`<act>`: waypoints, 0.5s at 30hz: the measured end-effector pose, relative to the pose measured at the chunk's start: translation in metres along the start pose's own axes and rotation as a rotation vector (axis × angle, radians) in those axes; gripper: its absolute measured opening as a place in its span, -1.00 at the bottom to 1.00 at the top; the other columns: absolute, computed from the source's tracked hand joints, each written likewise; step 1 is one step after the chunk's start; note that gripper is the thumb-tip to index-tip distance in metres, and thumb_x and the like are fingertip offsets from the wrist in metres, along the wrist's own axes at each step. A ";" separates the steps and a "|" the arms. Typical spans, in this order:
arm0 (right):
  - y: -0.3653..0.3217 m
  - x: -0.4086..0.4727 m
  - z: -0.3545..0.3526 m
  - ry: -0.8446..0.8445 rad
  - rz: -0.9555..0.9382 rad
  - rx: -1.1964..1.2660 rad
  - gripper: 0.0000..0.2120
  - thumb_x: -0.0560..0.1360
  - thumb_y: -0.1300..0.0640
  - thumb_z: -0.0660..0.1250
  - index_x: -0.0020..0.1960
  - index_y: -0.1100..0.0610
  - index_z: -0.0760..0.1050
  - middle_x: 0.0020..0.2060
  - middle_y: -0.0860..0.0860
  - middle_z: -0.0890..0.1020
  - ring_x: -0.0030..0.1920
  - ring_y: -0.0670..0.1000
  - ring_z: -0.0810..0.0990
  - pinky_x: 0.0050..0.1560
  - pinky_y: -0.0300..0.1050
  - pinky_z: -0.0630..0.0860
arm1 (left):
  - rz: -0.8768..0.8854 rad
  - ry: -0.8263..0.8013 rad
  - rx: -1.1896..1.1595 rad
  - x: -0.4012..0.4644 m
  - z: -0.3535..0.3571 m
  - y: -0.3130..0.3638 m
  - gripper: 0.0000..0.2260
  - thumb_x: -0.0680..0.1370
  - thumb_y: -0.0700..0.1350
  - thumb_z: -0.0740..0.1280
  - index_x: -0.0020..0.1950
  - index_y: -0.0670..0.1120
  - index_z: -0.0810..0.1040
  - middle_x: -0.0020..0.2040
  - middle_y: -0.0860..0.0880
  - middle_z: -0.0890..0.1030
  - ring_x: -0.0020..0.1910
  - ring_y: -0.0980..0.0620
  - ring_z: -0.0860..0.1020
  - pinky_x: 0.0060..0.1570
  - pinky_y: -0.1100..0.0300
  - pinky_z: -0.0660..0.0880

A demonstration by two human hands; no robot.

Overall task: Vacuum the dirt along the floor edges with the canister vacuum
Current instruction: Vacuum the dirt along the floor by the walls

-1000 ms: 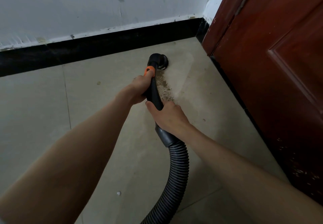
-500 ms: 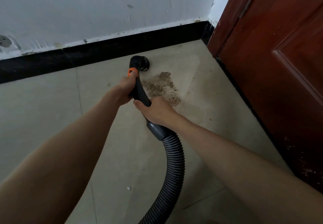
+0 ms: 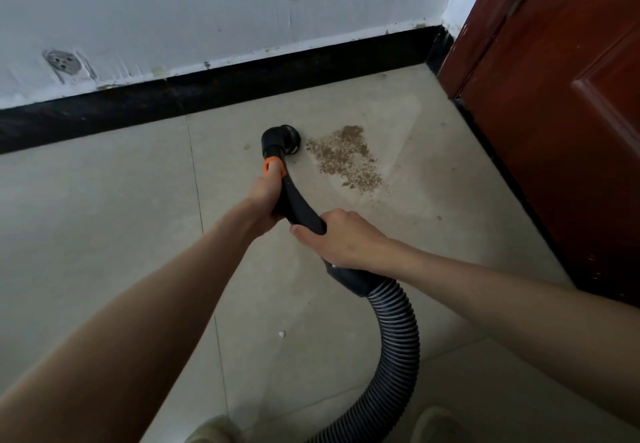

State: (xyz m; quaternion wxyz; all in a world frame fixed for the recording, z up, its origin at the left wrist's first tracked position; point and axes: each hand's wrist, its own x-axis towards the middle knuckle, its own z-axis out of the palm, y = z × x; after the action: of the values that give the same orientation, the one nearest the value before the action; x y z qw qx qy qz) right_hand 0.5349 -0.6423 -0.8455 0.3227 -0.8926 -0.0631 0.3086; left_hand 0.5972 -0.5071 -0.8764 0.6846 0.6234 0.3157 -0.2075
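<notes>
A black vacuum handle tube (image 3: 301, 207) with an orange ring (image 3: 269, 165) ends in a round black nozzle (image 3: 282, 139) that sits on the tiled floor. My left hand (image 3: 265, 197) grips the tube just below the orange ring. My right hand (image 3: 341, 240) grips it lower down, where the ribbed grey hose (image 3: 398, 345) joins. A patch of brown dirt (image 3: 344, 158) lies on the floor just right of the nozzle, not covered by it.
A black baseboard (image 3: 207, 96) runs under the white wall (image 3: 207, 10) beyond the nozzle. A red-brown wooden door (image 3: 561, 113) closes the right side. A small white speck (image 3: 281, 334) lies on the pale floor tiles (image 3: 86, 235). Slipper toes (image 3: 214, 430) show at the bottom edge.
The nozzle has slid left off the dirt patch, which now lies fully uncovered to its right. Both hands kept their grip and moved left with the tube.
</notes>
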 end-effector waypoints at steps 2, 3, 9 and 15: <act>0.003 -0.005 -0.003 0.012 0.025 0.008 -0.51 0.52 -0.30 0.18 -0.23 0.13 0.43 -0.38 0.06 0.59 -0.28 0.15 0.65 -0.26 0.00 0.55 | -0.010 0.002 0.013 -0.001 0.007 0.000 -0.75 0.59 0.04 0.12 -0.15 -0.12 0.32 -0.26 -0.05 0.32 -0.31 0.01 0.35 -0.36 0.15 0.38; 0.006 -0.007 -0.003 0.020 0.037 0.013 -0.51 0.52 -0.30 0.18 -0.23 0.13 0.42 -0.37 0.05 0.59 -0.27 0.15 0.65 -0.26 0.00 0.55 | -0.017 -0.002 0.021 -0.002 0.011 0.000 -0.74 0.59 0.05 0.12 -0.16 -0.12 0.33 -0.26 -0.05 0.33 -0.31 0.00 0.36 -0.37 0.15 0.37; 0.020 -0.010 -0.008 0.063 0.072 0.011 -0.52 0.52 -0.32 0.16 -0.24 0.10 0.40 -0.39 0.03 0.57 -0.36 0.09 0.59 -0.31 -0.06 0.50 | -0.012 -0.043 0.067 0.003 0.031 -0.003 -0.68 0.60 0.12 0.12 -0.13 -0.13 0.38 -0.23 -0.07 0.39 -0.28 0.00 0.41 -0.34 0.16 0.40; 0.033 -0.008 -0.018 0.117 0.095 0.044 -0.53 0.52 -0.31 0.16 -0.28 0.08 0.38 -0.41 0.01 0.53 -0.40 0.05 0.54 -0.36 -0.11 0.43 | 0.011 -0.069 0.111 0.013 0.051 0.004 -0.66 0.60 0.13 0.13 -0.12 -0.14 0.39 -0.18 -0.07 0.43 -0.22 -0.01 0.45 -0.26 0.17 0.45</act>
State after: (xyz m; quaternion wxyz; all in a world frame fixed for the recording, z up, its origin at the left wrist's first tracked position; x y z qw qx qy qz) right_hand 0.5367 -0.6805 -0.8510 0.3303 -0.9037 0.0051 0.2724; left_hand 0.6184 -0.5556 -0.8815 0.6606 0.6544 0.2768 -0.2422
